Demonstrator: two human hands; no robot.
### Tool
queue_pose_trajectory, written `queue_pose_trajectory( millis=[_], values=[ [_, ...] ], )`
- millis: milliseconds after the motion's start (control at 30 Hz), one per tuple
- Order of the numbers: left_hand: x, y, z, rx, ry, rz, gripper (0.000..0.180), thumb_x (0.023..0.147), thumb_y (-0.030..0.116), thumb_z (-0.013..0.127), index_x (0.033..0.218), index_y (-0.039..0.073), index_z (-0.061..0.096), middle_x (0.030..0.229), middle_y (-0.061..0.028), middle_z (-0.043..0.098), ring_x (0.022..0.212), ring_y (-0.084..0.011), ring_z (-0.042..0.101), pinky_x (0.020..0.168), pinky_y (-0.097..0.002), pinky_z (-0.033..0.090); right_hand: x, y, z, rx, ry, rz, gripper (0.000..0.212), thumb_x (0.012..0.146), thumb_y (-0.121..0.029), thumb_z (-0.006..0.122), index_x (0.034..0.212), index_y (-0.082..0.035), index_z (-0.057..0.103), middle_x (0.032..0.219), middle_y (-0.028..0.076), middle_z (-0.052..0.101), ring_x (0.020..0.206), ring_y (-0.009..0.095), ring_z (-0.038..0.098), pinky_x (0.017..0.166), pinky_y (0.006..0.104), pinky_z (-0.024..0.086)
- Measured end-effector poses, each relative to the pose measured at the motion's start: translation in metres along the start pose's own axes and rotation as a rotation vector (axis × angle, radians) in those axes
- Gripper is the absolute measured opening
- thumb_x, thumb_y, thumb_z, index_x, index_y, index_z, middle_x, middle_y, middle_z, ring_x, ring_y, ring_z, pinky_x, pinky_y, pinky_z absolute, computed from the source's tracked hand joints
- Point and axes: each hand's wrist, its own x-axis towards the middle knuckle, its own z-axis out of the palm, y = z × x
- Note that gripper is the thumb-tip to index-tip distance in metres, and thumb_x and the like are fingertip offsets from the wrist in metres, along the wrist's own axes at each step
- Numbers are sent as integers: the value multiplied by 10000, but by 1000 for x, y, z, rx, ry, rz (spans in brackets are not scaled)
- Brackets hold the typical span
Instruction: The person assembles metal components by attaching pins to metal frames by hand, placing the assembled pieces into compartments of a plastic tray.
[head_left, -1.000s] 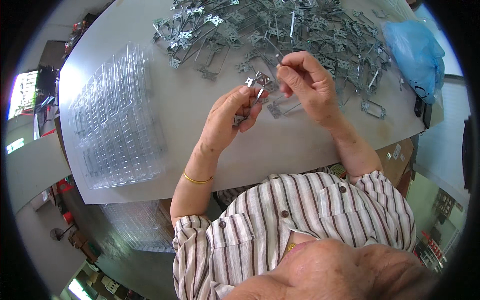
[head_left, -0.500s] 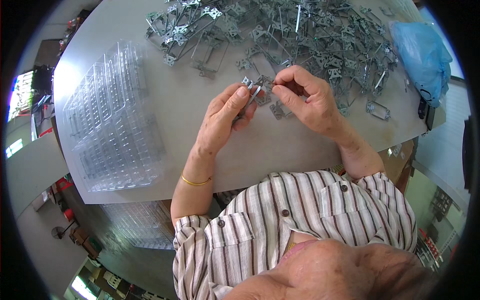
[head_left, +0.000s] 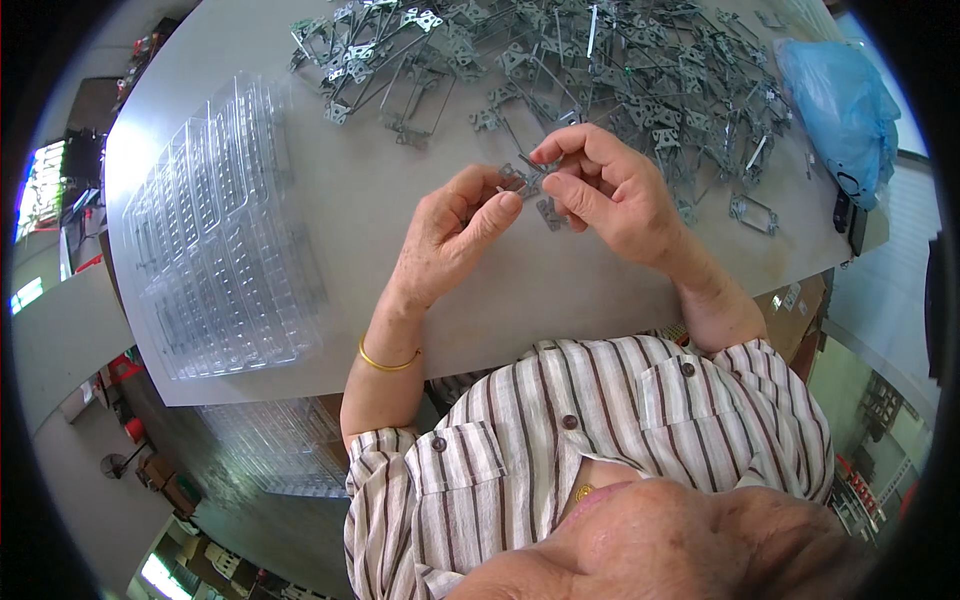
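Note:
A small metal bracket (head_left: pixel 514 174) with thin rods is held up between my two hands over the table. My left hand (head_left: pixel 452 235) is closed at the bracket's left end, its fingers curled and the thumb stretched along the near side. At the other end my right hand (head_left: pixel 615 200) pinches the metal between thumb and forefinger. My fingers hide part of the piece. Another bracket (head_left: pixel 549 213) lies on the tabletop just below the right fingertips. Beyond my hands spreads a large tangled pile of similar metal brackets (head_left: pixel 640 95).
Clear plastic trays (head_left: pixel 225 240) with moulded pockets are stacked on the white table (head_left: pixel 360 200) at the left. A blue plastic bag (head_left: pixel 840 115) sits at the right edge, a dark object (head_left: pixel 850 218) below it. One bracket (head_left: pixel 754 214) lies apart near the right side.
The metal piece, earlier upright in my left fingers, has tilted and shifted toward my right hand. My left thumb has straightened and lifted off it. The pile and trays have not moved.

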Motion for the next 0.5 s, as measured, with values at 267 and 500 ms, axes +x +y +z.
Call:
queue_pose_trajectory(
  millis=[267, 500],
  values=[
    [0, -3, -1, 129, -33, 46, 355, 994, 313, 650, 1126, -16, 631, 807, 38, 563, 724, -50, 464, 627, -218, 384, 3, 0, 1, 139, -74, 142, 171, 1006, -173, 604, 1087, -23, 598, 766, 7, 636, 633, 67, 587, 544, 224, 468],
    [0, 7, 4, 351, -113, 149, 333, 965, 293, 660, 1090, -15, 653, 764, -63, 614, 653, -110, 530, 600, -286, 457, -1, 2, 1, -261, 40, -133, 134, 1007, -144, 578, 958, -20, 570, 631, -20, 568, 539, 48, 524, 473, 229, 413]
  ],
)
